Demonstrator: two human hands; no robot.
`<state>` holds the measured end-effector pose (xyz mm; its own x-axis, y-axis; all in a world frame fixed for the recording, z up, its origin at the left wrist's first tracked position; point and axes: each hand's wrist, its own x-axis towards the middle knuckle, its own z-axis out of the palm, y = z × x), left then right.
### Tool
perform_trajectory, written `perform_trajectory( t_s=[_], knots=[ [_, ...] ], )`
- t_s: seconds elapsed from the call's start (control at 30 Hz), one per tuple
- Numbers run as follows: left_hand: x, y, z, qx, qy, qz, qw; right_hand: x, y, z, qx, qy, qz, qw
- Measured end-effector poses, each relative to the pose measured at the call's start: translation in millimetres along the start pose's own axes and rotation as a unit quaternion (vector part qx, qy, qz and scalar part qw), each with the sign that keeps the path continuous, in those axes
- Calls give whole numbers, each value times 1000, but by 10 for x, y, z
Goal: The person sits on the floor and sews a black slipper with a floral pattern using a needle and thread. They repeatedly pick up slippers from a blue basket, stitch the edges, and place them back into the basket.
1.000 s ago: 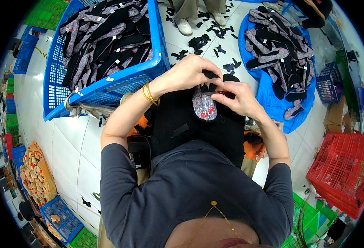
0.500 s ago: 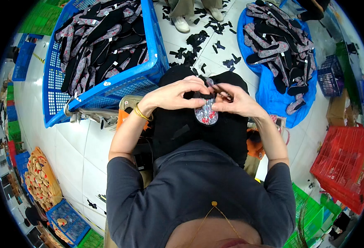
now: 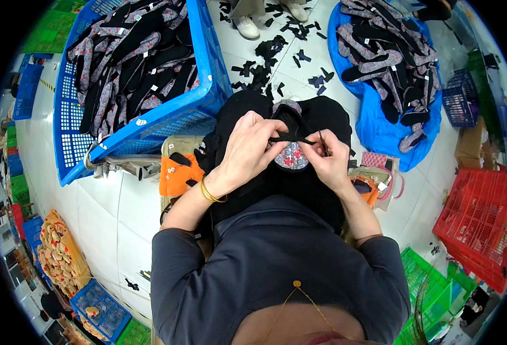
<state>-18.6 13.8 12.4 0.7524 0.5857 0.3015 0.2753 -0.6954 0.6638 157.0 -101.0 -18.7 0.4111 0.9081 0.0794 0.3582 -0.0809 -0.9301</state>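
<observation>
Over my lap lies a fabric slipper [image 3: 292,157] with a grey floral, red-spotted toe and a black opening. My left hand [image 3: 249,145] pinches the black edge of that opening between thumb and fingertips. On the other side my right hand [image 3: 330,160] is closed on the same edge. A thin dark piece shows at the right fingers, but I cannot make out what it is. The slipper's far end points away from me between my knees, partly behind the black band.
At the far left a blue plastic crate [image 3: 204,98] is heaped with similar floral and black slippers. More fill a blue sack [image 3: 374,141] at the far right. Black scraps [image 3: 259,75] litter the floor near another person's shoes [image 3: 246,27]. Red crates [image 3: 477,218] stand to the right.
My hands have drawn slightly apart and nearer to me. The slipper's black opening now shows, stretched between them. My right fingers have curled in more tightly.
</observation>
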Motion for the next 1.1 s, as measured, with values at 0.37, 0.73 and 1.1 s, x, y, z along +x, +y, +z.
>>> perform_trajectory(
  t_s=[0.37,0.73,1.1],
  knots=[
    [-8,-79,55,-53,-14,50,997,-2,211,122,-84,69,-328,938],
    [61,25,58,-124,19,49,991,0,215,48,-131,-4,-359,924],
    [64,-138,51,-344,-100,-198,912,5,234,-23,-163,-26,-381,910]
  ],
)
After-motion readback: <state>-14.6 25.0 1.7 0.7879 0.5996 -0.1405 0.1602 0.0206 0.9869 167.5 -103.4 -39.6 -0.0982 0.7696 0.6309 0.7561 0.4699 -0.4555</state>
